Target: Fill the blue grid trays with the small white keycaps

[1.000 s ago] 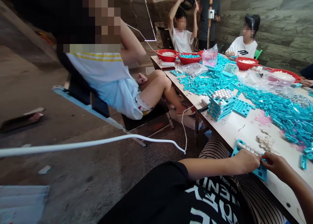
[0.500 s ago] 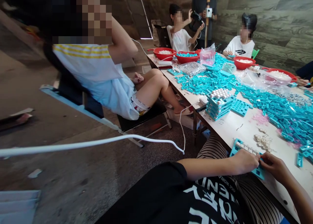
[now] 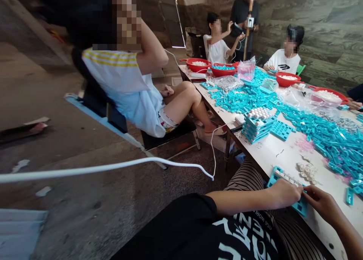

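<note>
Curled left hand (image 3: pixel 284 193) and right hand (image 3: pixel 320 200) meet at the fingertips over a turquoise plastic grid tray (image 3: pixel 301 207) at the near edge of the white tabletop (image 3: pixel 287 152); whether they pinch anything, I cannot tell. An uneven press could tip the tray off that edge, spilling its row of small white block-shaped caps (image 3: pixel 284 177). The tray looks flat, with open square holes. Just beyond lie loose cream caps (image 3: pixel 307 172); farther, heaped turquoise plastic strips (image 3: pixel 320 125).

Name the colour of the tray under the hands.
The tray is turquoise, shown in the head view.
</note>
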A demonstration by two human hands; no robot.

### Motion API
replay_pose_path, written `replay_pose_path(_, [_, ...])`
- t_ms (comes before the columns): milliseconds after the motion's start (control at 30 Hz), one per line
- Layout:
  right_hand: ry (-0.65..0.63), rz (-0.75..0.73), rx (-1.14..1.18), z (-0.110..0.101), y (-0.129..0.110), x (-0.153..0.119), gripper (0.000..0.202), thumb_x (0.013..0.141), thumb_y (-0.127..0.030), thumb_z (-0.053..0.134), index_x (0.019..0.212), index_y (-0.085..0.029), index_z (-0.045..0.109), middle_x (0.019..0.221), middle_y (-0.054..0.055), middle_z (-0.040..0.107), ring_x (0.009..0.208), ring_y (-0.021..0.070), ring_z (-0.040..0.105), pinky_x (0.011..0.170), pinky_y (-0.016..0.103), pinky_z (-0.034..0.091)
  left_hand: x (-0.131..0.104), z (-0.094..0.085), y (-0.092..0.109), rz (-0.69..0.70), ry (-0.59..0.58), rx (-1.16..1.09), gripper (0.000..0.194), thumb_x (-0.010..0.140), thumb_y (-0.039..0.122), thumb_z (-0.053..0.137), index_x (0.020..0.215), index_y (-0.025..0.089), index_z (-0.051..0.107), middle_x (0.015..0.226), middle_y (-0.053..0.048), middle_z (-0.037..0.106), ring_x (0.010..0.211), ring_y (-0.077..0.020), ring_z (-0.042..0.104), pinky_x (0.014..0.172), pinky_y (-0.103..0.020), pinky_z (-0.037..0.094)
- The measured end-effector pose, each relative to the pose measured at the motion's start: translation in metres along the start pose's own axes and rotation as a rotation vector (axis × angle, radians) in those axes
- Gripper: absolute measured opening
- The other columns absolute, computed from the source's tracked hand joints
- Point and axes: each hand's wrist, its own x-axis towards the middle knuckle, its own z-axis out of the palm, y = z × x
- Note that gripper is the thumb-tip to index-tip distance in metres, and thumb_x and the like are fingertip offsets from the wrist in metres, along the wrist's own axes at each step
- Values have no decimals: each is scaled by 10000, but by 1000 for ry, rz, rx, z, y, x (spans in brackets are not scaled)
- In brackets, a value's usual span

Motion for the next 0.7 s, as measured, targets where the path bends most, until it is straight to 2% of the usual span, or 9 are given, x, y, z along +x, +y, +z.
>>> replay_pose_path(200, [43,64,-34,-2,-3,2,482,650,-649,541,753,-199,678,538,9,583,504,159,537,492,250,430,0,3,-3,-17,-21,-24,249,891,141,365,1101,87,489,813,-68,657,709,-198,649,531,-305,489])
replay_pose_path(267, [59,67,-48,-3,-6,3,504,641,-665,538,753,-197,687,515,5,566,498,160,534,490,253,428,-1,8,-4,-39,23,-17,242,891,154,376,1097,97,490,814,-64,656,716,-189,647,522,-284,476])
replay_pose_path(400, [56,64,-39,-4,-11,6,508,643,-682,522,681,-198,674,571,27,622,544,177,569,535,269,451,-2,17,-3,-73,131,-19,234,898,186,367,1088,134,495,826,-46,656,725,-175,646,491,-253,452])
replay_pose_path(567, [28,38,-83,-2,-6,10,486,643,-673,522,641,-203,648,511,14,587,498,167,534,502,271,424,-2,15,-3,-63,88,-27,255,900,173,355,1110,129,494,831,-53,660,719,-181,646,485,-258,447])
replay_pose_path(700, [11,55,-12,-1,-5,6,416,649,-605,545,660,-202,647,594,21,639,579,183,583,559,267,455,-1,13,-1,-50,76,-21,255,910,169,326,1089,109,498,816,-74,659,725,-197,647,523,-291,476])
